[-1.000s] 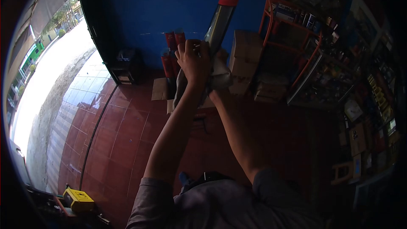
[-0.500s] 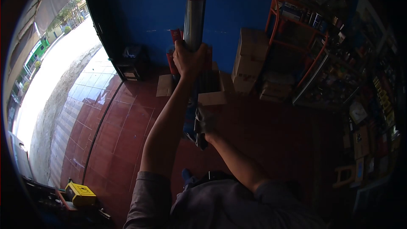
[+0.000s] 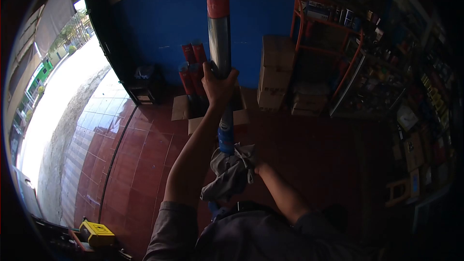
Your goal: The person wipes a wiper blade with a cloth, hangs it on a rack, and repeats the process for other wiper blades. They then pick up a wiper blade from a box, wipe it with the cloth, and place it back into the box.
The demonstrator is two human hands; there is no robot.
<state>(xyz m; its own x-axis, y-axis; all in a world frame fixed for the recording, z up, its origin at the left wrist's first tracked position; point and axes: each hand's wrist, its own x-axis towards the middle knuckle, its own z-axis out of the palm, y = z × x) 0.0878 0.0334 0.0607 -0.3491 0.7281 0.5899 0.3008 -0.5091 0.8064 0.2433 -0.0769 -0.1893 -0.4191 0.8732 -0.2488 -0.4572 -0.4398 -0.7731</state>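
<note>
My left hand [image 3: 217, 86] is wrapped around a long upright tube [image 3: 219, 38] with a grey, shiny middle. Its upper section is red with dark lettering, and its top runs out of view. Below my left hand the tube continues down to a blue lower end [image 3: 225, 137]. A crumpled grey cloth [image 3: 229, 171] hangs at that end, touching or just beneath it. My right hand [image 3: 259, 168] grips the cloth from the right side, its fingers mostly hidden by the folds.
Behind the tube, an open cardboard box [image 3: 198, 124] holds several red-topped tubes [image 3: 186, 79]. Stacked cartons [image 3: 276, 72] and an orange shelf rack [image 3: 297, 19] stand by the blue wall. A yellow case [image 3: 99, 234] sits at lower left. The doorway opens on the left.
The cloth has slid down to the tube's bottom and now hangs loosely, exposing the blue end. My right hand has moved slightly right and down. The left hand keeps its hold; the view has shifted.
</note>
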